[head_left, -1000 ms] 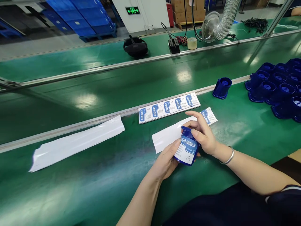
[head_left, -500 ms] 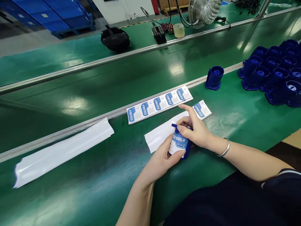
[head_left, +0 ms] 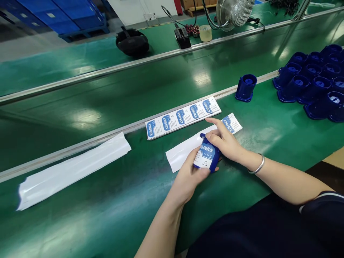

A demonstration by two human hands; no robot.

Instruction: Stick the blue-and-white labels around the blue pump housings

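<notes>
Beneath the fingers (head_left: pixel 218 124) spread a green worktop (head_left: pixel 107 215), pale glare (head_left: pixel 61 233) to their left. Far beyond them, past a metal rail (head_left: pixel 80 78), stood a white wall (head_left: pixel 134 10) — and, farther left, blue crates (head_left: pixel 67 18) on a pallet (head_left: pixel 84 34) over grey floor (head_left: pixel 34 44).

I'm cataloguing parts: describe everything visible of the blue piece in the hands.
The blue piece looks like shiny plastic: rounded body, projecting rim at its upper end. A blue and white label on its side reads "5000L/H", preceding characters partly covered. It is tilted over the green table; the left hand grips its lower left, the right hand touches its upper end. Its far side is hidden.
</notes>
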